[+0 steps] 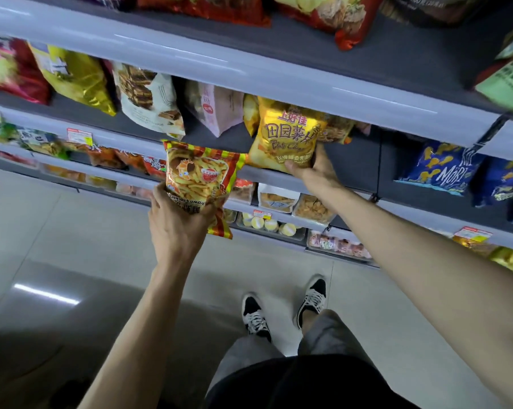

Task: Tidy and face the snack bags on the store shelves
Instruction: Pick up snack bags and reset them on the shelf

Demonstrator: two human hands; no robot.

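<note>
My left hand (177, 222) grips the bottom of a red-and-yellow prawn cracker bag (199, 177), held upside down in the air in front of the middle shelf edge (149, 146). My right hand (315, 169) holds the lower edge of a yellow potato chip bag (287, 134), which stands at the front of that dark shelf with its face toward me. More yellow and brown bags sit behind it, partly hidden.
A white biscuit bag (147, 98), a pink pouch (216, 109) and a yellow-green bag (72, 75) stand to the left on the same shelf. Blue bags (441, 168) lie to the right. Shelves above and below hold more snacks. My feet are on the tiled floor.
</note>
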